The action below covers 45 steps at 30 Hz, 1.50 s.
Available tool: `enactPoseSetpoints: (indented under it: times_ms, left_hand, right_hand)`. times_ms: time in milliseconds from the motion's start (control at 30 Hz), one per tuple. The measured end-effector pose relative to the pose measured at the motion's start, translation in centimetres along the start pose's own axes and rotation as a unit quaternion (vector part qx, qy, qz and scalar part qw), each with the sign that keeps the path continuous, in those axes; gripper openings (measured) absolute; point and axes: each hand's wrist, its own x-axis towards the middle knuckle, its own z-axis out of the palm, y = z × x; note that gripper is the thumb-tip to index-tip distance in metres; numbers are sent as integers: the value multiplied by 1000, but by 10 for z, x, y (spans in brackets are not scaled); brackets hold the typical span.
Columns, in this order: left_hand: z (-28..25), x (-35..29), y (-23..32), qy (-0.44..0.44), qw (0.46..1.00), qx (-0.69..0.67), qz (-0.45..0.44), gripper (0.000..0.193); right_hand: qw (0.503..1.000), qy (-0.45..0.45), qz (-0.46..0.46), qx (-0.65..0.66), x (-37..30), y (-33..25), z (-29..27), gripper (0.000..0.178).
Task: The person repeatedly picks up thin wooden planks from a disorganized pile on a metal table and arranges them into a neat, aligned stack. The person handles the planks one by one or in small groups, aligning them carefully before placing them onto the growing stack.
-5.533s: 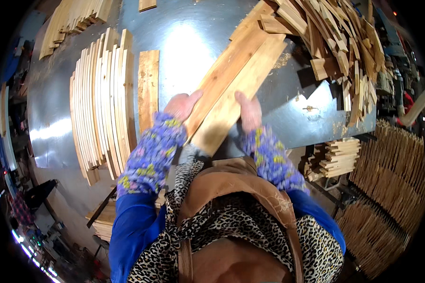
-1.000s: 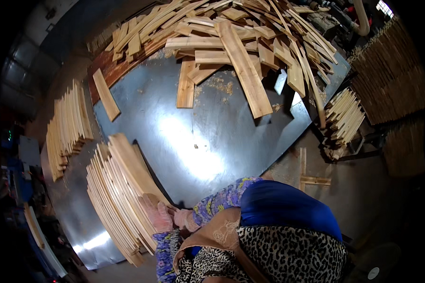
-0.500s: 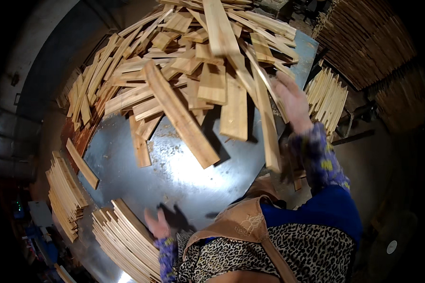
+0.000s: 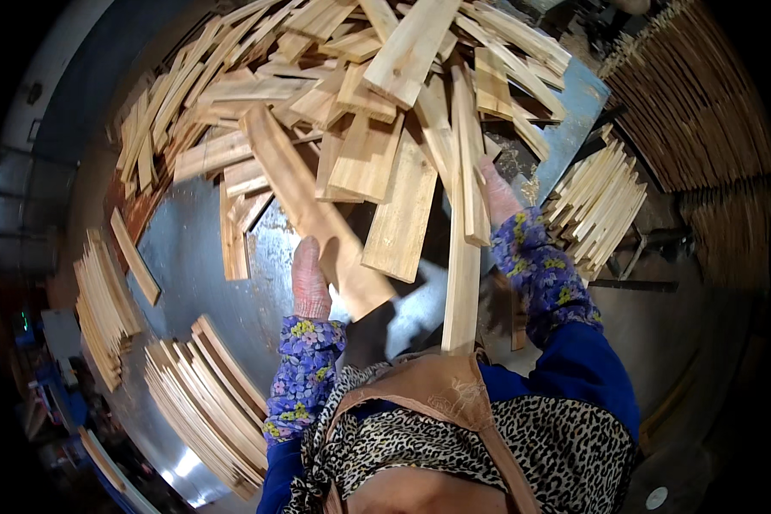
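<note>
My left hand is at the left edge of a long wooden board that slants out of the pile toward me. Its visible fingers point away from me, straight and close to the board's edge. To the right, my right hand reaches the side of a narrow wooden slat; its fingertips are partly hidden at the slat's edge. Under that slat, a longer slat sticks out past the table edge. Between my hands lies a wide board within the loose pile.
A large jumbled pile of boards covers the far part of the metal table. Neat slat stacks stand at near left and far left. Another slat stack is at right, below a tall stack.
My left hand has moved up and away from the near slat stack to the long board. My right hand has drawn in against the narrow slat. The view has shifted slightly.
</note>
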Motion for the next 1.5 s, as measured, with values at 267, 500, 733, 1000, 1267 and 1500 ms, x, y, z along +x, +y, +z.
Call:
enactPoseSetpoints:
  times_ms: [267, 500, 733, 1000, 1267, 1500]
  left_hand:
    - [89, -18, 46, -130, 964, 220, -72, 76]
    - [-5, -79, 67, -193, 955, 222, -40, 82]
    - [-132, -249, 146, -107, 940, 324, -12, 100]
    - [-195, -391, 154, 49, 980, 184, 56, 105]
    - [-211, -455, 155, 149, 951, 239, 125, 103]
    - [-274, -398, 81, 336, 704, 601, 174, 70]
  right_hand:
    - [997, -26, -62, 35, -55, 14, 112, 68]
    - [989, 35, -98, -103, -141, 57, 197, 63]
    - [971, -133, -113, -166, -251, 227, 230, 83]
    - [953, -300, -35, -2, -315, 289, 298, 89]
    - [932, -351, 76, -58, -346, 309, 335, 82]
    - [899, -334, 77, -273, -211, 299, 407, 63]
